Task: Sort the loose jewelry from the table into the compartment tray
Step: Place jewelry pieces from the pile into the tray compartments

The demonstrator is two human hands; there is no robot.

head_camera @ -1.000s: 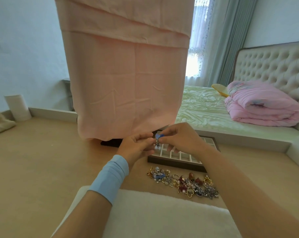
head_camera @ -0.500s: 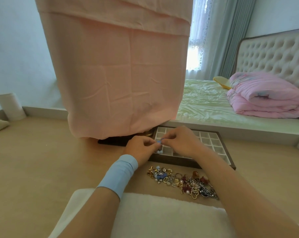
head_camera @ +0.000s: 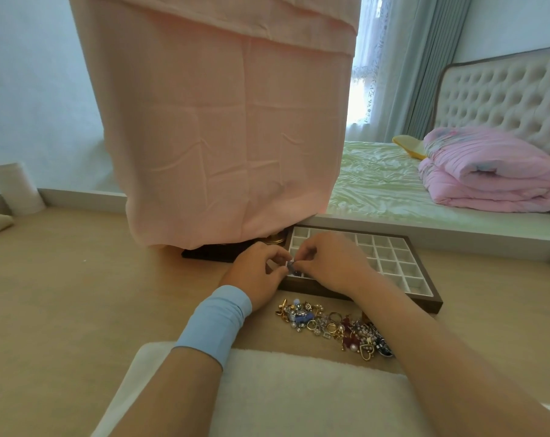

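Over the near-left corner of the compartment tray (head_camera: pixel 418 300) we see the left hand (head_camera: pixel 261 274) and right hand (head_camera: pixel 330 266) meet, curled fingers pinching one small jewelry piece (head_camera: pixel 291 265) between them. The loose jewelry pile (head_camera: pixel 333 326) lies on the surface (head_camera: pixel 78 294) just in front of the tray.

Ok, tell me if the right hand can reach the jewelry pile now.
Likely yes once freed: the right hand pinches a small piece with the left hand; the jewelry pile lies uncovered.

Two hands: left hand (head_camera: pixel 258 272), right hand (head_camera: pixel 333 266). One jewelry piece (head_camera: pixel 291 264) pinched between them. One compartment tray (head_camera: pixel 390 257). One jewelry heap (head_camera: pixel 333 326), pieces too tangled to count. One blue wristband (head_camera: pixel 213 323), one pink cloth (head_camera: pixel 229 137), one pink quilt (head_camera: pixel 494 175).
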